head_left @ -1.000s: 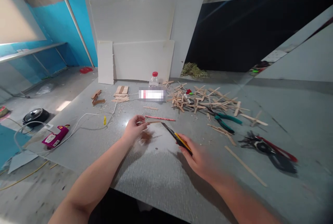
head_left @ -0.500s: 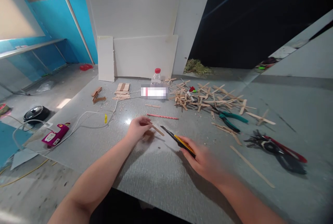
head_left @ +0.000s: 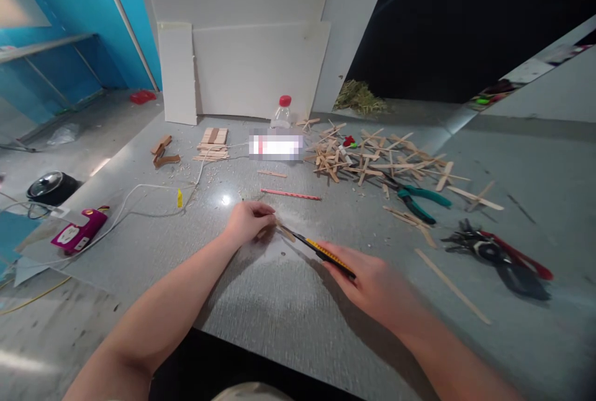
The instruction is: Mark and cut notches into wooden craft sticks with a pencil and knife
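On our table [head_left: 288, 314]: bottle [head_left: 281, 113] at the back centre; stick pile [head_left: 363, 159] to its right; pliers [head_left: 419, 199] before the pile; glue gun [head_left: 79, 234] far left; pencil [head_left: 291, 194] before the bottle.

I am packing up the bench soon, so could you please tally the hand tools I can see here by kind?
Utility knife, in the right hand, its tip at the small wooden stick held by the left hand: 1
Green-handled pliers: 1
Red-handled cutters: 1
Pink glue gun: 1
Total: 4
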The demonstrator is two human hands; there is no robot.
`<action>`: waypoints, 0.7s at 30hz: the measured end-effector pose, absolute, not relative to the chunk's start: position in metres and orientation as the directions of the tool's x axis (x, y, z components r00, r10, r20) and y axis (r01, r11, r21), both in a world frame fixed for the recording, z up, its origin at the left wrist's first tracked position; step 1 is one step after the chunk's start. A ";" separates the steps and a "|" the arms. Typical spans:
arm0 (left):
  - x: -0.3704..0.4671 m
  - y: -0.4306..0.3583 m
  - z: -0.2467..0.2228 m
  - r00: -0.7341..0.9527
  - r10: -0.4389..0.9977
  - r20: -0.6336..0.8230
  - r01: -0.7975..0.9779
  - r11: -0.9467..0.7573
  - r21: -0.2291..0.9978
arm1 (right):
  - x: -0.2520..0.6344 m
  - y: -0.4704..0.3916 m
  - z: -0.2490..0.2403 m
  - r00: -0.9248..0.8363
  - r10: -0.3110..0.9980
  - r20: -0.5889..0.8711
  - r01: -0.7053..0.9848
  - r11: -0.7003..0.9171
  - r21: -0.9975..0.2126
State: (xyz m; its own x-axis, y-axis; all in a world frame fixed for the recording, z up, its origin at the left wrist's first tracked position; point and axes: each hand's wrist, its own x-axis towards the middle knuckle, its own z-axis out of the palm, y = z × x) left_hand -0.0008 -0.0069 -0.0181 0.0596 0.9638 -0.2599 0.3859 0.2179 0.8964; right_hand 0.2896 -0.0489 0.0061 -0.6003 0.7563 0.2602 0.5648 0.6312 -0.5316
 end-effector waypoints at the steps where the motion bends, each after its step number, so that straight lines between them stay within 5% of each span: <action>1: 0.000 -0.007 -0.018 0.060 0.965 -0.255 0.395 0.212 0.894 | 0.289 -0.049 0.006 -0.600 0.757 0.260 0.566 0.631 -0.530; 21: 0.004 -0.009 -0.004 -0.038 0.981 -0.189 0.423 0.188 0.887 | 0.285 -0.050 0.004 -0.604 0.744 0.284 0.562 0.651 -0.511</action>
State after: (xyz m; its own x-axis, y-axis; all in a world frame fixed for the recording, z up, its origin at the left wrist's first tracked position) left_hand 0.0043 -0.0092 -0.0044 -0.0384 0.9812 -0.1893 0.4228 0.1876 0.8866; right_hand 0.2852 -0.0496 0.0035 -0.6044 0.7444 0.2839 0.5615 0.6508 -0.5110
